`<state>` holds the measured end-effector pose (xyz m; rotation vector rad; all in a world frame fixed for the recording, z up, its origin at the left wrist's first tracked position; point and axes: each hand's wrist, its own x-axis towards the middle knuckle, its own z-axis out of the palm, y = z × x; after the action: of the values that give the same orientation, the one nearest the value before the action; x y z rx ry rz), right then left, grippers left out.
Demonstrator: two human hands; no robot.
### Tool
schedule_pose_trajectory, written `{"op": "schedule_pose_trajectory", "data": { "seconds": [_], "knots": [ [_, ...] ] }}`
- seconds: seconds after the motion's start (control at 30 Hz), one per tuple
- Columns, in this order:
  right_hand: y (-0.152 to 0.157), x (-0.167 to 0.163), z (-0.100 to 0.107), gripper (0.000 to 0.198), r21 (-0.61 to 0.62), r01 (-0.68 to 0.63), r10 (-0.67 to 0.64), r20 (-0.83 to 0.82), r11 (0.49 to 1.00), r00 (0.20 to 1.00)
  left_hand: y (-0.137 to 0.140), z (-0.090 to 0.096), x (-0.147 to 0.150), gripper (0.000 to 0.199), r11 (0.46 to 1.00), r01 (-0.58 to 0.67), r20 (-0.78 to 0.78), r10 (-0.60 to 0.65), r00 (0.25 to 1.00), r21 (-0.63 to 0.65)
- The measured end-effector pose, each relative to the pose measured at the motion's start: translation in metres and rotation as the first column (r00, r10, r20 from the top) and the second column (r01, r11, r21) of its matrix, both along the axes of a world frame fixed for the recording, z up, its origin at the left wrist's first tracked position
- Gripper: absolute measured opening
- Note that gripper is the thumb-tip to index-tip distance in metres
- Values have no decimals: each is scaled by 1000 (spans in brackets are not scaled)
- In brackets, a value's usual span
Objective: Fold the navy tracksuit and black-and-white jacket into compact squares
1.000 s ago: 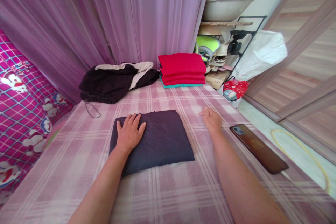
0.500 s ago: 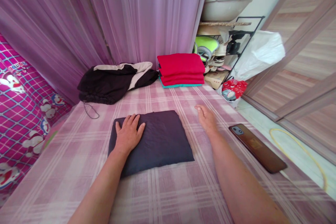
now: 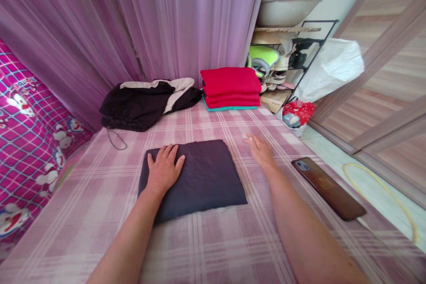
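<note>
A dark navy folded garment lies flat on the plaid bedspread. On its left part rests my left hand, palm down with the fingers spread. My right hand is to the right of the garment, apart from it and just over the bedspread. Its thumb and forefinger stretch out with nothing between them; the other fingers are partly hidden. Behind the garment sit a stack of folded red clothes with a teal piece underneath, and a black and white jacket with a loose drawstring.
A brown phone with a cable lies near the bed's right edge. Purple curtains hang behind the clothes. A rack with shoes and basins stands at the back right, beside a white plastic bag. A cartoon-print cloth hangs at left.
My right hand's fingers have opened out slightly toward the left. My left hand and the folded garment stay in place; the view has shifted very little.
</note>
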<state>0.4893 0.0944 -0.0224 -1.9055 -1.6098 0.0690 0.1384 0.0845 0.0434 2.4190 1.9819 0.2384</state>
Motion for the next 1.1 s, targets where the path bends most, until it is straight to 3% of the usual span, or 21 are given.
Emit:
{"op": "schedule_pose_trajectory", "data": {
  "seconds": [0.3, 0.7, 1.1],
  "knots": [
    [1, 3, 2, 48, 22, 38, -36, -60, 999, 998, 0, 1, 1, 55, 1000, -5, -8, 5, 1000, 0],
    [5, -2, -5, 46, -60, 152, -146, 99, 987, 984, 0, -1, 0, 55, 1000, -1, 2, 1, 1000, 15],
    [7, 4, -8, 50, 28, 175, -175, 9, 984, 985, 0, 0, 1, 55, 1000, -3, 0, 3, 1000, 2]
  ]
}}
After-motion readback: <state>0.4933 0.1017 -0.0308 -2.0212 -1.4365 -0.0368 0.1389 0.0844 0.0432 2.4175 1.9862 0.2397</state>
